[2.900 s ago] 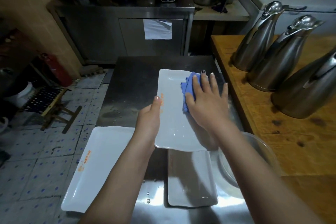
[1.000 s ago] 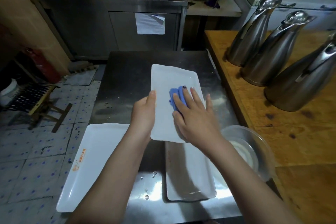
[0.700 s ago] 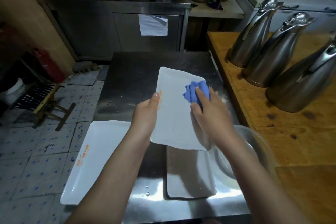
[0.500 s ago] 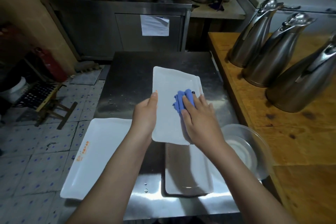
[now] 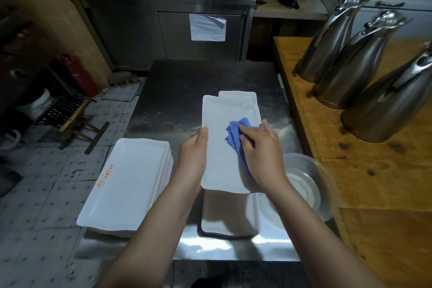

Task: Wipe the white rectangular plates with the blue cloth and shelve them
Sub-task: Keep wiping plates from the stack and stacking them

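L hand [image 5: 194, 155] grips plate [image 5: 222, 166] edge; R hand [image 5: 264, 154] clutches blue cloth [image 5: 235, 132] against it.

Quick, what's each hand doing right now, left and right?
Left hand: grips the left edge of the white plate.
Right hand: holds the blue cloth against that plate.

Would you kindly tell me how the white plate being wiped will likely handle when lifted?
Probably stiff: the plate shows no sag though the left hand grips only one edge. Its glossy surface looks wet, so perhaps slippery.
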A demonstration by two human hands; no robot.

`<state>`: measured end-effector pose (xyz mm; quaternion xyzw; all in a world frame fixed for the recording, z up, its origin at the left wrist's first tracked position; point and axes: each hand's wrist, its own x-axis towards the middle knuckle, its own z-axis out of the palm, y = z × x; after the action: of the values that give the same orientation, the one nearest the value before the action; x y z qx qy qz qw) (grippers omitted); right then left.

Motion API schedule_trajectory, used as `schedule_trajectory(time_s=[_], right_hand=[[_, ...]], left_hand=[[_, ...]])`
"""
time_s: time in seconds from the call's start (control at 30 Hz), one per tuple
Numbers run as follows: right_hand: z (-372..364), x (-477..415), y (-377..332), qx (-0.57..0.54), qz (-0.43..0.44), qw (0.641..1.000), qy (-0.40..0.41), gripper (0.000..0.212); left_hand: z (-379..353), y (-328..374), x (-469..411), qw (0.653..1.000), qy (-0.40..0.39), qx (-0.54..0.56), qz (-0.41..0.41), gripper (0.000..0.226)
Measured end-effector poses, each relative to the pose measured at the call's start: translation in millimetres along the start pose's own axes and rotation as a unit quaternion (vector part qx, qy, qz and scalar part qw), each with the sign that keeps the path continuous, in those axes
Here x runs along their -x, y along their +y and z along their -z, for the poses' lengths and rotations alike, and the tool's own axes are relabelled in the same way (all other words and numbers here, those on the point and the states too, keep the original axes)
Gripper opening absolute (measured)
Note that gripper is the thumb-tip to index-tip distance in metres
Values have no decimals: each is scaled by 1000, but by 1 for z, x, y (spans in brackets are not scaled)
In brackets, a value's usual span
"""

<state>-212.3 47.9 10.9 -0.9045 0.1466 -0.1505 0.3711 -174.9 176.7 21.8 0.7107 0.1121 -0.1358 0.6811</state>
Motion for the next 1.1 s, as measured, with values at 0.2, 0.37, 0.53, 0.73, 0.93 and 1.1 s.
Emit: schedule_trajectory(time_s=[0.2,0.37,0.53,0.73,0.93,1.1], right_hand=[[17,-8,8,-223,-92,970,9,25],[26,-9,24,-311,-118,943,17,28],[23,-4,40,-404,-197,893,-10,25],[15,5,53,-484,-273,828,-77,45],[6,15,63,-496,-284,812,-118,9],[1,19,67,-519,-305,789,-127,8]], left_hand=[[2,-14,3,1000,17,6,11,40],[4,-38,1,999,34,1,35,39],[8,-65,0,997,56,-23,51,38],[7,-99,3,995,44,-34,84,29],[10,-120,3,992,51,-58,97,35],[9,-131,0,990,42,-91,101,33]])
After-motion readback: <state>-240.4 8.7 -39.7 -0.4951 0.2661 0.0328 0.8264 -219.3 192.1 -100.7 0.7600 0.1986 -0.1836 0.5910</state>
